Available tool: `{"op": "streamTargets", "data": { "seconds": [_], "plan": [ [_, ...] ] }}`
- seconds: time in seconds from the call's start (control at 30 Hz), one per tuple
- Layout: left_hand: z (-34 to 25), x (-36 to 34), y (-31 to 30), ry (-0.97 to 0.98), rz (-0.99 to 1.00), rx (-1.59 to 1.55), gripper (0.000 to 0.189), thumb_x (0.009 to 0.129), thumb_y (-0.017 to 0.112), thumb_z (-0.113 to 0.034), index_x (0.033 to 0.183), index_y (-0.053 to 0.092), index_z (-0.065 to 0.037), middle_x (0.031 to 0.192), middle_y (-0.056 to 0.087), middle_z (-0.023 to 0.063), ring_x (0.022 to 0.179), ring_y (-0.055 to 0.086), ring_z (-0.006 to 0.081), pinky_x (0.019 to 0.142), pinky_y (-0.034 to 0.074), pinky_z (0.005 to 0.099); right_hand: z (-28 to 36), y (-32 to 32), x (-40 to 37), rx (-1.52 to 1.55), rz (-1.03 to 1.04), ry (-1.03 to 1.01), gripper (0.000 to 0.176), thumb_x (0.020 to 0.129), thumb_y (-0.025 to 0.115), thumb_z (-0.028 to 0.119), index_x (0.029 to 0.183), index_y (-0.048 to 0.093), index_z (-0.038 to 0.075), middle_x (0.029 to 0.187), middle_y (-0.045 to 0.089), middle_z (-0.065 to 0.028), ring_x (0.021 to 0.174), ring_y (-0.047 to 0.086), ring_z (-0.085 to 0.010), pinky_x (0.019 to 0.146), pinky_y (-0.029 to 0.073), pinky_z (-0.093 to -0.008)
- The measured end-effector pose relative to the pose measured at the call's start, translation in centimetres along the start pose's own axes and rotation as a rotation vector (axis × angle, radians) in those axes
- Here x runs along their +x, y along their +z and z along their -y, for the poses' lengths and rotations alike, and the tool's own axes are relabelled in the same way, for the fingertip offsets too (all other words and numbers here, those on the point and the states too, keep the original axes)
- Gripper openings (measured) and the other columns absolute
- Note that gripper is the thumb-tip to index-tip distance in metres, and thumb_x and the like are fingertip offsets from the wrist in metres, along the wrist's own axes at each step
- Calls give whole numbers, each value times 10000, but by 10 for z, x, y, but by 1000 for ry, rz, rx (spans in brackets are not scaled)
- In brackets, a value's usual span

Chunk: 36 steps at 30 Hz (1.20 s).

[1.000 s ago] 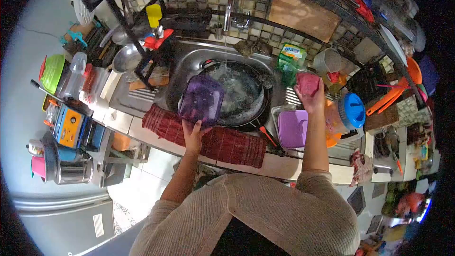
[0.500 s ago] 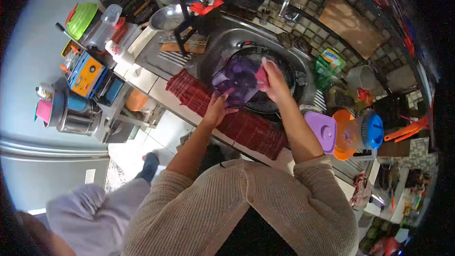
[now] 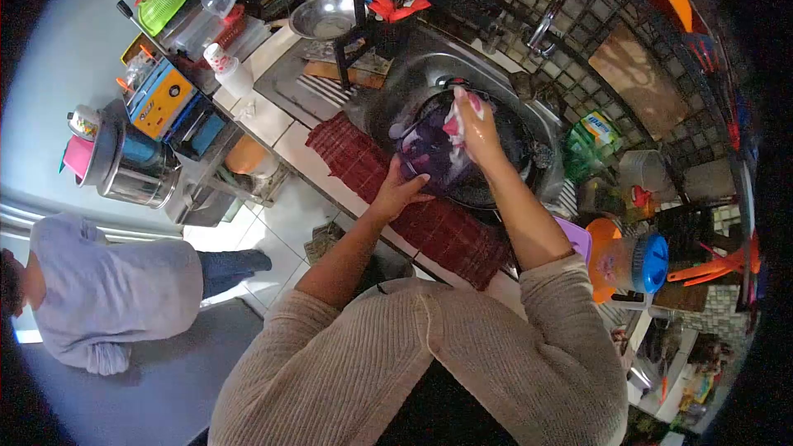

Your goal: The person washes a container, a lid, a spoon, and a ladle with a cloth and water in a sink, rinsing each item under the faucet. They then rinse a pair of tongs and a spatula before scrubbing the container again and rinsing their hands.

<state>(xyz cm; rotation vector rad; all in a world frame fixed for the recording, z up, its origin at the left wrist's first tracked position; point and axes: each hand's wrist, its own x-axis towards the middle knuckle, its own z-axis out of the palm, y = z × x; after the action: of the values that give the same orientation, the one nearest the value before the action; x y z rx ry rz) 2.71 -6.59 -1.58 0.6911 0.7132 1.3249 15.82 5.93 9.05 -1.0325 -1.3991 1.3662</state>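
In the sink (image 3: 388, 83), my left hand (image 3: 400, 192) grips the near edge of a see-through purple plastic container (image 3: 431, 147), which is tilted. My right hand (image 3: 477, 130) is closed on a pink sponge (image 3: 453, 125) with white suds, just above the container's right side. Whether the sponge touches the plastic is hard to tell. Under both lies a large dark round pan (image 3: 505, 157). A folded dark red cloth (image 3: 454, 235) lies along the counter's front edge, below my left hand.
Right of the sink stand a green soap bottle (image 3: 593, 144), a purple lid (image 3: 576, 239) and a blue-lidded jar (image 3: 651, 263). A faucet (image 3: 545, 29) rises behind. On the left are a metal bowl (image 3: 324, 18), paper cups (image 3: 225, 66) and another person (image 3: 124, 289).
My right hand has shifted up and left over the purple container, with more suds now showing. The other person has moved further left, and the camera view has shifted.
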Motion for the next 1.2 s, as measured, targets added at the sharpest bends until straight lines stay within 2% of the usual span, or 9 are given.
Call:
{"op": "streamTargets", "data": {
  "seconds": [0.23, 0.3, 0.57, 0.63, 0.77, 0.8, 0.97, 1.07, 1.2],
  "plan": [
    [0, 7, 24, 70, -203, 188, 771, 779, 588, -37, 1391, 135, -156, 1320, 366, 100, 1133, 457, 278, 828, 483, 414, -29, -42, -3, 436, 22, 223, 208, 873, 512, 290, 1021, 487, 146, 746, 544, -4, 651, 554, -151, 588, 449, -289],
    [-6, 18, 27, 379, -233, 855, 810, 698, 597, -34, 1382, 168, -90, 1262, 416, 157, 1117, 470, 304, 897, 419, 383, -31, -54, -21, 623, -109, 215, 220, 840, 478, 175, 1058, 475, 151, 954, 551, -38, 822, 563, -179, 712, 459, -316],
    [-6, 34, 64, 477, -257, 906, 765, 712, 589, -53, 1355, 176, -11, 1224, 433, 196, 1088, 491, 300, 912, 401, 330, -40, -28, -32, -240, -339, -291, 517, 845, 579, 191, 1308, 390, 60, 1168, 530, -146, 1065, 507, -240, 907, 390, -329],
    [-5, 33, 79, 337, -135, 469, 752, 757, 572, -45, 1356, 118, -57, 1243, 397, 163, 1055, 510, 304, 853, 462, 352, -29, -14, -46, -404, -133, -161, 470, 859, 558, 181, 1287, 419, 45, 1168, 546, -169, 1103, 503, -247, 943, 361, -331],
    [-18, 37, 60, 169, -81, 312, 808, 811, 544, -8, 1348, -43, -144, 1268, 361, 146, 1038, 523, 287, 751, 525, 464, -48, -33, -49, -404, 283, -446, 415, 802, 548, 51, 1215, 514, 68, 1194, 547, -148, 1210, 439, -258, 1013, 313, -334],
    [-27, 35, 65, 117, -117, 286, 821, 810, 549, -4, 1347, -45, -190, 1260, 383, 145, 1026, 535, 282, 725, 531, 474, -45, -43, -45, -785, 356, -664, 490, 732, 549, -2, 1206, 534, 124, 1255, 510, -98, 1216, 434, -253, 1037, 302, -349],
    [-13, 41, 61, -53, -170, 179, 758, 807, 512, 22, 1333, 43, -257, 1267, 376, 147, 1019, 540, 297, 706, 544, 495, -15, -54, -28, -1152, 250, -869, 528, 734, 523, 13, 1215, 518, 230, 1279, 487, -73, 1189, 456, -247, 995, 371, -373],
    [-33, 43, 81, 50, -160, 181, 691, 780, 472, 53, 1306, 124, -231, 1260, 378, 148, 1013, 535, 333, 649, 563, 513, -2, -57, -18, -1263, -19, -584, 442, 775, 563, 108, 1206, 497, 178, 1149, 538, -102, 978, 556, -306, 726, 500, -425],
    [-34, 46, 85, 34, -146, 77, 653, 809, 470, 13, 1307, 128, -236, 1278, 361, 135, 1042, 513, 352, 652, 558, 523, -8, -36, -33, -1149, -250, -418, 369, 789, 582, 194, 1124, 469, 89, 984, 558, -186, 787, 581, -371, 687, 478, -462]
  ]
}}
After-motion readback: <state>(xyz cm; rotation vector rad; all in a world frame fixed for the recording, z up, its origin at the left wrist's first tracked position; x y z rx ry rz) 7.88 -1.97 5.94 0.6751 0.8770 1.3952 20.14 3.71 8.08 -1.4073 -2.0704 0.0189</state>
